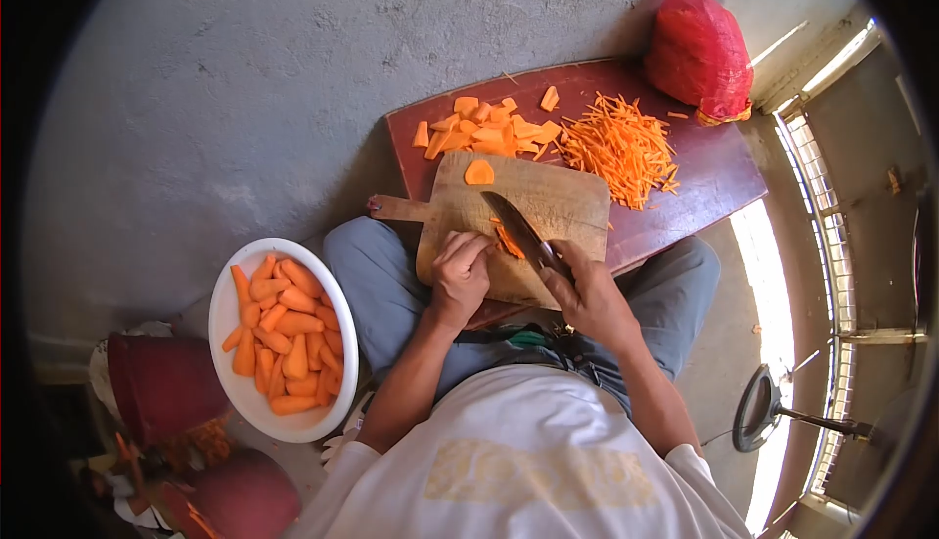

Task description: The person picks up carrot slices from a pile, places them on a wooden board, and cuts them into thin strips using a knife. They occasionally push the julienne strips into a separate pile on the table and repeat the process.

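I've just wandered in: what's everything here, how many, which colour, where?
Board: one, brown, centre
Knife: one, dark, right hand
Strips: several, orange, beside blade
Slice: one, orange, on board
Carrot pieces: many, orange, table's left
Shreds: one heap, orange, table's middle
Table: one, maroon, centre
Sack: one, red, table's corner
Basin: one, white, left
Carrots: many, orange, in basin
Containers: two, maroon, lower left
Wall: one, grey, beyond table
Looped object: one, dark, right
Trousers: pair, grey, legs
Shirt: one, white, torso
Left hand: one, bare, over board
Right hand: one, bare, gripping knife
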Action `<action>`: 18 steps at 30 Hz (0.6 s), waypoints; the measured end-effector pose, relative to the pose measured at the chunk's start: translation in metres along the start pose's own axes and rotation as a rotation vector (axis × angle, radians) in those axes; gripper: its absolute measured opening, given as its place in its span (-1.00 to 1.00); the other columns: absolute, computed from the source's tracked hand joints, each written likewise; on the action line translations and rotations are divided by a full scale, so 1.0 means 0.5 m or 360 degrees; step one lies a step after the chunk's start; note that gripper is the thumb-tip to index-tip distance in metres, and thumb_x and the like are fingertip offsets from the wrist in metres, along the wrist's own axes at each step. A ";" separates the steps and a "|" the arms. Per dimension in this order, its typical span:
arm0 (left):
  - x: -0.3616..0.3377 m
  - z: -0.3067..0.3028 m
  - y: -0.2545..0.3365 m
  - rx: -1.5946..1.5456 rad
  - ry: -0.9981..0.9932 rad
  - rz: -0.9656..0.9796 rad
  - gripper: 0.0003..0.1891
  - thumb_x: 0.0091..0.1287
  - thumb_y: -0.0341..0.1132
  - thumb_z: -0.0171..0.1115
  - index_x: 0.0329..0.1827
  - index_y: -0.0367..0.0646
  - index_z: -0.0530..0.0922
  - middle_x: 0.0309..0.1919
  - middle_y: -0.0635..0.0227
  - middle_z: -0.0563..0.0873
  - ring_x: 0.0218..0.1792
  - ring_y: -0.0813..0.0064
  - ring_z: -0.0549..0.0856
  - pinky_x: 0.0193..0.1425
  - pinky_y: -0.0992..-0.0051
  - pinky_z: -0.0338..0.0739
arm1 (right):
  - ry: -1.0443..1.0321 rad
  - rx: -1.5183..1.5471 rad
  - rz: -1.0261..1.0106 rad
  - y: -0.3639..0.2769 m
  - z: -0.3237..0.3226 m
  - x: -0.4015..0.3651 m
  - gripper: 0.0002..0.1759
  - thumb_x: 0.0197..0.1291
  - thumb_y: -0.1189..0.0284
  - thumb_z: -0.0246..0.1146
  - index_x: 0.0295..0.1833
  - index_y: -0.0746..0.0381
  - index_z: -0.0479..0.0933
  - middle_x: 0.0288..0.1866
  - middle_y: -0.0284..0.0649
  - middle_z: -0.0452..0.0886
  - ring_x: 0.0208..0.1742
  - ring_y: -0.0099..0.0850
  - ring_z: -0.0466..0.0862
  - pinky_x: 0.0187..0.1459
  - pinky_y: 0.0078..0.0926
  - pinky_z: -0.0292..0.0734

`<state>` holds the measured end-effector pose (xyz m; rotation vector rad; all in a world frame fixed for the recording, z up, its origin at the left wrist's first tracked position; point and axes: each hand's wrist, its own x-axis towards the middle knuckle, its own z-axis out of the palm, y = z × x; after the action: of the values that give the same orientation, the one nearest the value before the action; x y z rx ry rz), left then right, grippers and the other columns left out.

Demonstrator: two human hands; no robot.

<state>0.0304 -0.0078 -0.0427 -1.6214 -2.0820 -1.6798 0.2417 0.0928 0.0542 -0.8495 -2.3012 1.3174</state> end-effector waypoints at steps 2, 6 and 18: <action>0.003 -0.006 0.003 -0.0049 0.0094 -0.0116 -0.85 0.42 -0.68 0.48 -0.03 -0.34 0.85 -0.12 0.13 0.90 -0.13 0.21 0.87 0.03 0.34 0.76 | -0.0114 0.0031 0.0139 -0.021 0.005 -0.003 -0.58 0.66 0.39 0.35 0.45 0.39 0.58 -0.12 0.25 0.76 -0.12 0.16 0.80 -0.01 -0.01 0.67; 0.008 -0.010 0.007 -0.0180 0.0139 -0.0358 -0.90 0.50 -0.61 0.52 0.00 -0.35 0.85 -0.11 0.16 0.91 -0.08 0.35 0.89 0.09 0.40 0.75 | -0.0197 0.0012 0.0143 -0.003 0.006 0.009 -0.60 0.69 0.32 0.34 0.39 0.41 0.64 -0.09 0.30 0.77 -0.04 0.17 0.83 0.03 -0.02 0.68; 0.006 -0.009 0.009 -0.0055 -0.0045 -0.0367 -0.86 0.49 -0.60 0.45 0.04 -0.31 0.85 -0.09 0.13 0.86 -0.02 0.18 0.87 0.12 0.33 0.74 | 0.0235 -0.0289 0.0270 0.104 -0.238 0.151 -0.66 0.68 0.28 0.34 0.14 0.41 0.67 -0.19 0.19 0.74 -0.19 0.05 0.78 -0.07 -0.07 0.65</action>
<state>0.0295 -0.0094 -0.0358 -1.4698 -2.3459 -1.7748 0.2691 0.2399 0.0698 -1.1834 -2.2981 1.0804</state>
